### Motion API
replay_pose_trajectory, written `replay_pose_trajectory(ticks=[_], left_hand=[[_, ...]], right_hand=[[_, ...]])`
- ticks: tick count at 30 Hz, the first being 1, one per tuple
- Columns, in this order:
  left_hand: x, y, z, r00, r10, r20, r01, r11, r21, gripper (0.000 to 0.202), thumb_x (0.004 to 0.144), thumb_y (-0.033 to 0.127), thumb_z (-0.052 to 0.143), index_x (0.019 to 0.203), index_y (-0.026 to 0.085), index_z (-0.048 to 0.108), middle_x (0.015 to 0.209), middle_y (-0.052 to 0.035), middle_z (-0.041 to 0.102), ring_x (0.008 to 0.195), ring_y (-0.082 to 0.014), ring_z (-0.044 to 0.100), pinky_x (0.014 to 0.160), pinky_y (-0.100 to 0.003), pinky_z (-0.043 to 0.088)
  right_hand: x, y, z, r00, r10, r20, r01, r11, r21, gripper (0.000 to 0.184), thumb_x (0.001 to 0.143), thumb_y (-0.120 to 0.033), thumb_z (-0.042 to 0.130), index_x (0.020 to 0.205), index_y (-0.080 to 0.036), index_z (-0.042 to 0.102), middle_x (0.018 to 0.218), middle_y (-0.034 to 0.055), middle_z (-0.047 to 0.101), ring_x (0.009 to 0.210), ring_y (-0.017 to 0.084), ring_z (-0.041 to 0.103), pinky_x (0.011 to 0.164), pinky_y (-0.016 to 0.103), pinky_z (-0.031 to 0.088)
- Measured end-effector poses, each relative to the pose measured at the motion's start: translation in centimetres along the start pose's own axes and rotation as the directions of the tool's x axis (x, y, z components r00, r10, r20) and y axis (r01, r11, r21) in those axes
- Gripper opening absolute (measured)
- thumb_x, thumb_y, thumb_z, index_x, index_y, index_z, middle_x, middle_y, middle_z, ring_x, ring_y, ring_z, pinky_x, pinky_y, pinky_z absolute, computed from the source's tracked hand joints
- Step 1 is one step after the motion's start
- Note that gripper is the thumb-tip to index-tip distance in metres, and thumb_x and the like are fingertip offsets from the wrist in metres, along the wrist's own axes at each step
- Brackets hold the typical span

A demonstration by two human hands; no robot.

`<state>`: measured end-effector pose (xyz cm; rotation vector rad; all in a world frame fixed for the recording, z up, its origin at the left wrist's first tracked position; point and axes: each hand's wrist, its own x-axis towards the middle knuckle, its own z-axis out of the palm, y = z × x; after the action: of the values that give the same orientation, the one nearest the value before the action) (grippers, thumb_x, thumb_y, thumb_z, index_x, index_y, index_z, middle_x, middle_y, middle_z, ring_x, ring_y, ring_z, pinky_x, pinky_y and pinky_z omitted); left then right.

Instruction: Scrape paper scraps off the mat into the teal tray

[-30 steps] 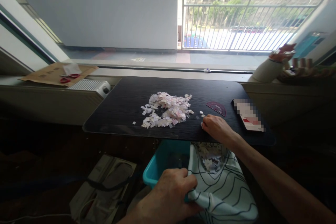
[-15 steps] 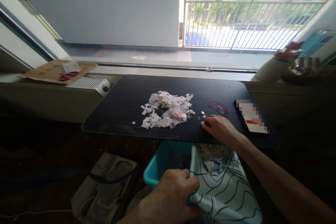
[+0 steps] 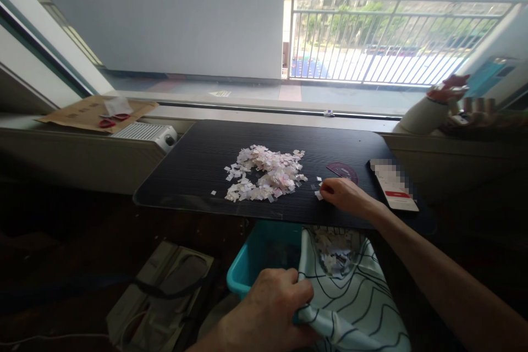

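Note:
My left hand (image 3: 282, 297) is closed around the edge of a pale fabric bag (image 3: 355, 297) with dark wavy lines. Paper scraps (image 3: 336, 261) lie inside the bag's mouth. Beside it and partly behind my hand is a turquoise bin (image 3: 239, 272). My right hand (image 3: 344, 195) rests low over the black table (image 3: 177, 176) with its fingers curled together; what they hold, if anything, is hidden. A small white paper square (image 3: 318, 195) lies at its fingertips. To the left spreads a loose pile of small paper squares (image 3: 280, 179).
A purple protractor (image 3: 343, 170) lies behind my right hand, with a phone-like slab (image 3: 398, 198) to its right. Red-handled scissors (image 3: 108, 122) and a brown envelope (image 3: 78, 113) are on the left sill. A pale box (image 3: 160, 297) stands on the floor.
My right hand has shifted slightly, its fingers more tucked in, showing more of the paper square beside them. My left hand keeps its hold on the bag. The view has tilted a little.

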<state>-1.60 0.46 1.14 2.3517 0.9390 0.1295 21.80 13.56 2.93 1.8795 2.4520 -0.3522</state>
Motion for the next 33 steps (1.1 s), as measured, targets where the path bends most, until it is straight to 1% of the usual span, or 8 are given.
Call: replay_pose_trajectory(ticks=[3,6,10,14,18,24,27,33], left_hand=[[-0.1,0.0,0.1,1.0,0.001,0.004,-0.001,1.0,0.003,0.031,0.072,0.04,0.079,0.077,0.02,0.056,0.074,0.0014,0.057,0.065,-0.0167,0.057,0.055,-0.027,0.031],[-0.1,-0.1,0.1,1.0,0.002,0.006,-0.002,1.0,0.006,0.032,0.072,0.042,0.079,0.078,0.02,0.057,0.074,0.0016,0.057,0.064,-0.0163,0.056,0.055,-0.027,0.03],[0.3,-0.3,0.0,1.0,0.004,0.012,-0.004,1.0,0.007,0.033,0.073,0.045,0.078,0.078,0.02,0.057,0.074,0.0015,0.057,0.064,-0.0161,0.056,0.055,-0.027,0.031],[0.4,-0.3,0.0,1.0,0.004,0.009,-0.004,1.0,0.006,0.033,0.073,0.044,0.078,0.078,0.02,0.056,0.074,0.0018,0.057,0.065,-0.0164,0.056,0.055,-0.028,0.031],[0.4,-0.4,-0.1,1.0,-0.002,0.013,0.002,1.0,0.007,0.033,0.073,0.045,0.078,0.078,0.02,0.056,0.074,0.002,0.057,0.065,-0.0165,0.057,0.056,-0.028,0.031],[0.3,-0.2,-0.1,0.999,-0.016,0.031,0.015,1.0,0.011,0.032,0.072,0.042,0.079,0.079,0.02,0.058,0.075,0.0018,0.058,0.065,-0.0163,0.057,0.055,-0.027,0.03],[0.3,-0.1,-0.2,0.999,-0.02,0.037,0.019,1.0,0.015,0.031,0.072,0.042,0.079,0.079,0.02,0.057,0.074,0.0016,0.057,0.065,-0.0162,0.057,0.055,-0.027,0.03],[0.4,-0.3,-0.2,0.999,-0.015,0.035,0.015,1.0,0.011,0.033,0.072,0.044,0.079,0.08,0.021,0.057,0.076,0.0018,0.057,0.065,-0.016,0.056,0.055,-0.026,0.029]], right_hand=[[0.3,0.7,-0.5,1.0,-0.025,-0.004,0.026,0.998,0.058,0.026,0.091,-0.02,0.046,0.092,-0.017,0.072,0.084,0.0044,0.073,0.072,0.014,0.063,0.063,0.022,0.039],[0.5,0.6,-0.6,0.999,-0.055,0.004,0.054,0.995,0.078,0.022,0.088,-0.02,0.052,0.096,-0.018,0.073,0.091,0.005,0.072,0.076,0.015,0.063,0.067,0.022,0.04],[1.0,0.0,-0.4,0.998,-0.057,0.03,0.055,0.996,0.07,0.017,0.085,-0.017,0.057,0.089,-0.017,0.073,0.091,0.0069,0.07,0.076,0.016,0.062,0.066,0.024,0.038],[1.4,0.0,-0.3,0.998,-0.04,0.055,0.036,0.997,0.072,0.012,0.082,-0.015,0.058,0.081,-0.016,0.07,0.08,0.0065,0.069,0.072,0.018,0.062,0.062,0.025,0.036],[1.4,0.3,-0.4,0.998,-0.047,0.033,0.043,0.992,0.122,0.01,0.081,-0.016,0.059,0.078,-0.016,0.068,0.082,0.0067,0.069,0.072,0.017,0.061,0.063,0.025,0.037],[1.8,1.4,-0.8,0.998,-0.009,-0.059,0.026,0.954,0.299,0.016,0.084,-0.026,0.056,0.085,-0.019,0.07,0.082,0.0035,0.072,0.072,0.016,0.063,0.064,0.024,0.043],[2.1,1.6,-1.0,0.997,-0.004,-0.075,0.032,0.924,0.381,0.018,0.082,-0.025,0.057,0.086,-0.018,0.073,0.084,0.0041,0.073,0.074,0.016,0.065,0.066,0.024,0.046],[2.1,2.0,-1.0,0.997,0.014,-0.076,0.025,0.87,0.492,0.029,0.082,-0.023,0.052,0.095,-0.014,0.076,0.081,0.0055,0.075,0.066,0.015,0.064,0.061,0.023,0.048]])
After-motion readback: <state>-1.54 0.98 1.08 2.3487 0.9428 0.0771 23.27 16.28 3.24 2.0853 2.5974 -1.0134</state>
